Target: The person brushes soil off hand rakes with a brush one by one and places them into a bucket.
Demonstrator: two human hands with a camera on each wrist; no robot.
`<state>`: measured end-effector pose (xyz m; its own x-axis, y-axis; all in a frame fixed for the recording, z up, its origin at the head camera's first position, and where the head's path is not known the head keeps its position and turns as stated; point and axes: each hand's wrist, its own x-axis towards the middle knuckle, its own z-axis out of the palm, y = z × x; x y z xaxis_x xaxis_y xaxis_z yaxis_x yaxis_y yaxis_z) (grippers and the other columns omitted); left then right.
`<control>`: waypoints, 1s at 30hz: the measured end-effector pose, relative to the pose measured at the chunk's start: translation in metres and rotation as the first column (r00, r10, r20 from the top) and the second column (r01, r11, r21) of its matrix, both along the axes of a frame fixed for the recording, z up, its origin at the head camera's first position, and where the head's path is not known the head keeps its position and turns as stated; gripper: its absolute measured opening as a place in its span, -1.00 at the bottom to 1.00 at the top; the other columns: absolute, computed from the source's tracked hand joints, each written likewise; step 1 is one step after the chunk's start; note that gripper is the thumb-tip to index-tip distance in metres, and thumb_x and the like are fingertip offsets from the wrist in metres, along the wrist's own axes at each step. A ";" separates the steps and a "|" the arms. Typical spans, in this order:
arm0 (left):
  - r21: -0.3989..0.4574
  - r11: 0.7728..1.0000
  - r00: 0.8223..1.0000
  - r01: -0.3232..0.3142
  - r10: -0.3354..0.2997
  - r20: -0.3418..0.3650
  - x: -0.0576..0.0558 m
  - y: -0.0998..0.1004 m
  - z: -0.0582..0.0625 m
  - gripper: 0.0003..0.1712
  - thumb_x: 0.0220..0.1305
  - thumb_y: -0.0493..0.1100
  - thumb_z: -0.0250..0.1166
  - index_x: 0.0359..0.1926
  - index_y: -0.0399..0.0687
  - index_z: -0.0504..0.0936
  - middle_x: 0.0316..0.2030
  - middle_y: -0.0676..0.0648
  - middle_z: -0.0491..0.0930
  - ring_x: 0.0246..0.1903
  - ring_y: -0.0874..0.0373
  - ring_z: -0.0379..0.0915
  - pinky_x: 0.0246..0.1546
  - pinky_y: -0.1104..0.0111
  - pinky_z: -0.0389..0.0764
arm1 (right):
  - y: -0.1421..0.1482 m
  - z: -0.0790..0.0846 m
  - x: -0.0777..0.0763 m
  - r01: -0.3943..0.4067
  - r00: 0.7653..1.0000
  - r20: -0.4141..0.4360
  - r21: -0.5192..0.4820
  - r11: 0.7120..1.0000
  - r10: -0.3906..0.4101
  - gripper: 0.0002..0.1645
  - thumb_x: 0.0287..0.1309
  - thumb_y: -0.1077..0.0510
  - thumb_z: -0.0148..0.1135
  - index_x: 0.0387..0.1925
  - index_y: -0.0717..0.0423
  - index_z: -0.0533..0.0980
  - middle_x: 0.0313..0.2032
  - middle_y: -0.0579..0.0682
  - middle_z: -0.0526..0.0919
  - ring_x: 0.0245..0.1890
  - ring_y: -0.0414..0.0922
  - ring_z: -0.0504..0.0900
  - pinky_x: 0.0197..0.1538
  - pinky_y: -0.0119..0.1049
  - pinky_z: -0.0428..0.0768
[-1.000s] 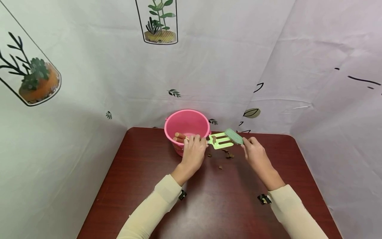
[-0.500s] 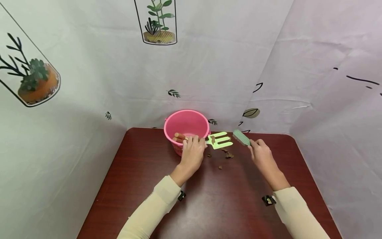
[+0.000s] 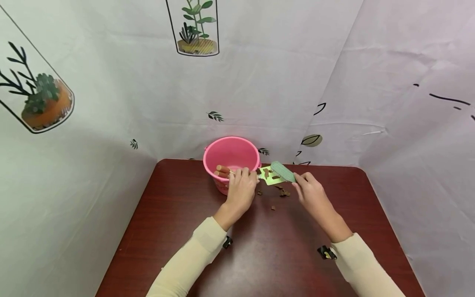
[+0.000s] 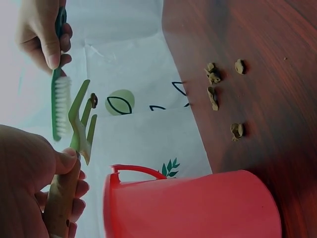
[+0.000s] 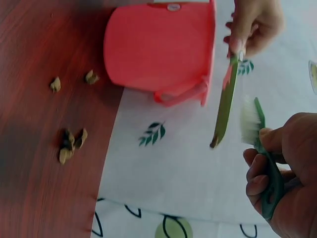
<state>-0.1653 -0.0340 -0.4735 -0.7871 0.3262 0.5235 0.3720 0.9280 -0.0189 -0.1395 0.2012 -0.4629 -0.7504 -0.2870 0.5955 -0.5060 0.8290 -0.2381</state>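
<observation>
My left hand (image 3: pixel 239 189) grips the wooden handle of a light green, three-pronged hand fork (image 4: pixel 81 131) at the rim of a pink bucket (image 4: pixel 193 208). Two brown handle ends (image 3: pixel 223 168) show beyond this hand, over the bucket's mouth. The fork's prongs point right, past the bucket, with a brown crumpled scrap (image 4: pixel 94 100) on them. In my right hand (image 3: pixel 313 196) is a green brush (image 3: pixel 283 171) with white bristles, held by its handle. The brush overlaps the prongs in the head view; in the right wrist view its bristles (image 5: pixel 249 121) face the fork with a gap between.
Several brown crumpled scraps (image 3: pixel 285 192) lie on the dark red wooden table (image 3: pixel 267 255), right of the bucket and below the fork. A white patterned cloth (image 3: pixel 278 82) hangs behind the table and along its sides.
My right hand swung the brush right, off the fork, then back left over the prongs. The scrap near the prong tips shows in the middle frame. My left hand and the bucket stay put.
</observation>
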 end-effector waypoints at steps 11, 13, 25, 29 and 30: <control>-0.033 0.999 1.000 -0.012 0.012 -0.018 -0.002 0.002 0.000 -0.74 0.43 0.02 0.30 -0.25 -0.09 0.65 -0.36 -0.09 0.54 -0.28 -0.03 0.48 -0.27 0.13 0.41 | -0.019 -0.001 0.004 -0.050 0.999 0.013 0.085 0.995 0.049 -0.60 0.15 0.38 0.44 0.03 0.47 0.62 -0.31 0.18 0.53 -0.43 -0.06 0.57 -0.41 -0.20 0.61; -0.041 0.999 1.000 -0.010 0.010 -0.007 -0.002 0.002 0.000 -0.74 0.44 0.02 0.30 -0.24 -0.08 0.65 -0.36 -0.09 0.54 -0.27 -0.03 0.49 -0.27 0.12 0.42 | -0.020 -0.002 0.003 -0.046 0.999 -0.001 0.107 0.993 0.047 -0.60 0.14 0.38 0.45 0.02 0.46 0.62 -0.32 0.18 0.53 -0.41 -0.03 0.57 -0.39 -0.19 0.62; -0.050 0.999 0.999 0.000 -0.002 -0.049 0.001 0.005 -0.002 -0.76 0.44 -0.01 0.30 -0.24 -0.08 0.66 -0.38 -0.09 0.54 -0.30 -0.04 0.48 -0.28 0.11 0.42 | -0.012 -0.004 0.002 -0.006 1.000 -0.019 0.173 0.985 0.009 -0.58 0.19 0.34 0.43 0.07 0.46 0.61 -0.31 0.20 0.54 -0.37 0.04 0.56 -0.32 -0.13 0.63; -0.051 0.999 0.999 -0.001 -0.001 -0.040 0.002 0.005 -0.001 -0.76 0.45 0.00 0.29 -0.23 -0.08 0.66 -0.38 -0.09 0.54 -0.31 -0.03 0.47 -0.30 0.13 0.41 | -0.011 -0.005 0.000 0.000 0.999 -0.043 0.145 0.989 0.006 -0.56 0.13 0.37 0.46 0.05 0.46 0.61 -0.31 0.21 0.54 -0.38 0.06 0.57 -0.33 -0.11 0.64; -0.053 0.999 0.999 -0.001 -0.001 -0.037 0.002 0.005 -0.001 -0.76 0.45 0.00 0.28 -0.23 -0.08 0.66 -0.38 -0.09 0.54 -0.31 -0.03 0.47 -0.30 0.13 0.41 | -0.010 -0.005 0.000 0.002 0.999 -0.049 0.139 0.990 0.005 -0.56 0.12 0.38 0.47 0.05 0.47 0.61 -0.32 0.21 0.54 -0.38 0.06 0.57 -0.33 -0.11 0.64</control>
<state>-0.1637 -0.0289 -0.4747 -0.7678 0.3538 0.5341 0.3699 0.9255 -0.0814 -0.1396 0.1909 -0.4681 -0.7208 -0.3707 0.5858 -0.5155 0.8515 -0.0955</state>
